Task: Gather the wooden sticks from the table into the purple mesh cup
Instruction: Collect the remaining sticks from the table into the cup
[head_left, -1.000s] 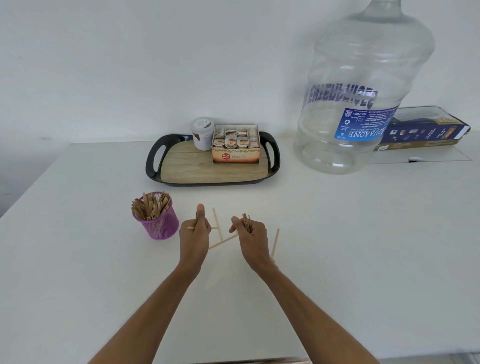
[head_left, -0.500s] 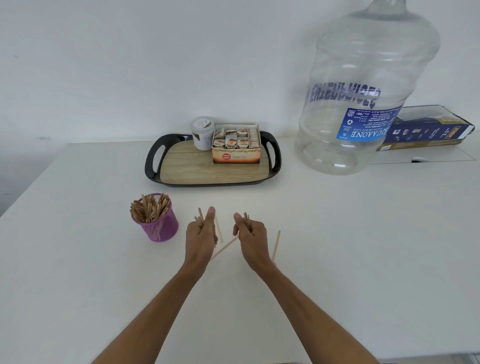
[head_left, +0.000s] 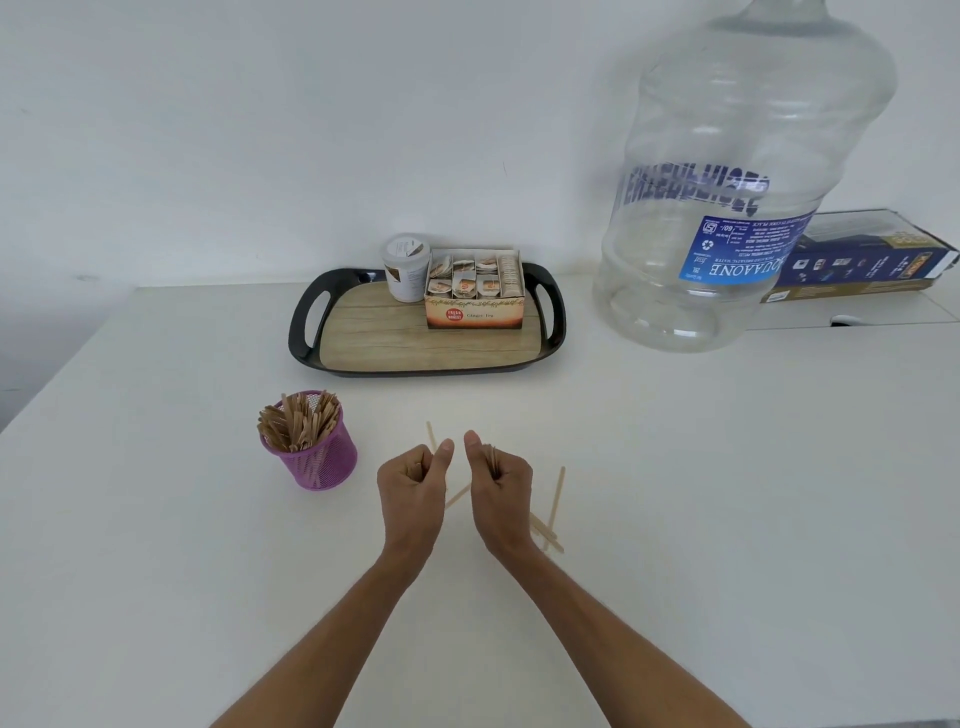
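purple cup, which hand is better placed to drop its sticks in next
Left. The left hand sits nearer the purple mesh cup, with bare table between them. The right hand, fingers closed on a bundle of sticks, would have to cross over the left.

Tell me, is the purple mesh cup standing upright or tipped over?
Upright. The purple mesh cup stands on its base on the white table, mouth upward, with wooden sticks fanning out above its rim.

You face a plain white wall (head_left: 260, 130), evenly lit, behind a white table (head_left: 727, 493); wall marks are faint.
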